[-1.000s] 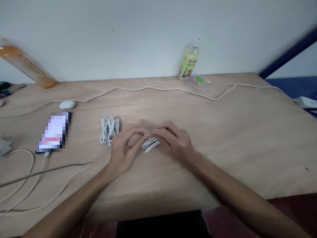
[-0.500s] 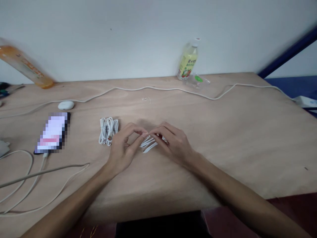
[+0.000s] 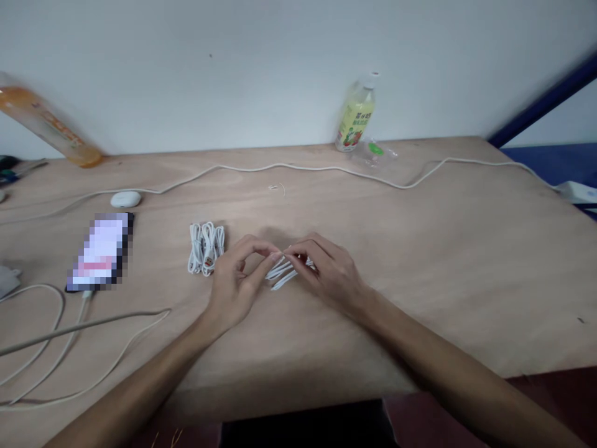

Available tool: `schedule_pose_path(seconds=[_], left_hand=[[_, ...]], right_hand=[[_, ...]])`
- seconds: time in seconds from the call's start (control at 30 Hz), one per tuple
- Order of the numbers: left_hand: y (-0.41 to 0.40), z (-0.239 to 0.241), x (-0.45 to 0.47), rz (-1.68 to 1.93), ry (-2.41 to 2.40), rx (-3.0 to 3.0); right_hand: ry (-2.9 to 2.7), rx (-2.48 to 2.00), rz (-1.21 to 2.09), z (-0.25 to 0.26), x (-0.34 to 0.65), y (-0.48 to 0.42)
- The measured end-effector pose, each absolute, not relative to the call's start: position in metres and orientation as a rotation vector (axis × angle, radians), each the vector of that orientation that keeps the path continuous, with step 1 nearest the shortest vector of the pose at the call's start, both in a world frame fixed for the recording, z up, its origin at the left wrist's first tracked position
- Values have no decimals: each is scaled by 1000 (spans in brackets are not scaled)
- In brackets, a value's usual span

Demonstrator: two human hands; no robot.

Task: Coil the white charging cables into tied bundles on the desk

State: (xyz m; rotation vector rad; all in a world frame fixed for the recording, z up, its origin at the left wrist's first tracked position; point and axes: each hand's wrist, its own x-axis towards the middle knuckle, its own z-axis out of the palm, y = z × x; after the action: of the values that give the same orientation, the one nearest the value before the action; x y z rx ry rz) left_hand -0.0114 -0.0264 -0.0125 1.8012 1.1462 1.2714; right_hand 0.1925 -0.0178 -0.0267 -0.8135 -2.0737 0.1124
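My left hand point(image 3: 240, 274) is closed in a pinch, thumb against forefinger. Facing it, my right hand point(image 3: 331, 267) pinches in the same way, the fingertips of both almost meeting. What lies between the fingertips is too small to make out. Just below and behind them is a folded white cable point(image 3: 283, 277), its right end partly covered by my right fingers. Left of my left hand, several neatly coiled white cables point(image 3: 205, 249) rest side by side on the table.
Two small thin white pieces point(image 3: 277, 188) lie farther back. A long white cord point(image 3: 298, 166) crosses the table. On the left are a phone point(image 3: 100, 252), plugged in, a white earbud case point(image 3: 125, 199) and an orange drink bottle point(image 3: 51, 127). A yellow-green bottle point(image 3: 355, 119) leans on the wall.
The hands keep the same pinch over the folded cable, with hardly any finger movement. The whole view has shifted very slightly.
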Motion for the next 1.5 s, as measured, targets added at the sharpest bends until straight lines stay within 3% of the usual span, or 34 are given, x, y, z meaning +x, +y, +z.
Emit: schedule_pose_path(seconds=[0.33, 0.8, 0.9, 1.07, 1.17, 1.37, 1.5], left_hand=[[-29, -16, -9, 1334, 1176, 1794], [-29, -18, -10, 1305, 1230, 1818], [-28, -17, -12, 1299, 1229, 1899], [-27, -14, -14, 1319, 1183, 2001], [-26, -13, -15, 1332, 1178, 1998], [-28, -14, -16, 1348, 1148, 2072], [-29, -15, -16, 1340, 1150, 2086]], right_hand=[[-2005, -852, 150, -30, 188, -21], [-2234, -828, -124, -29, 194, -19], [-2216, -877, 28, -28, 193, -20], [-1866, -966, 762, -25, 189, -20], [-1699, -961, 1039, -23, 188, -20], [-1590, -962, 1223, -23, 188, -19], [-1703, -988, 1015, -25, 188, -21]])
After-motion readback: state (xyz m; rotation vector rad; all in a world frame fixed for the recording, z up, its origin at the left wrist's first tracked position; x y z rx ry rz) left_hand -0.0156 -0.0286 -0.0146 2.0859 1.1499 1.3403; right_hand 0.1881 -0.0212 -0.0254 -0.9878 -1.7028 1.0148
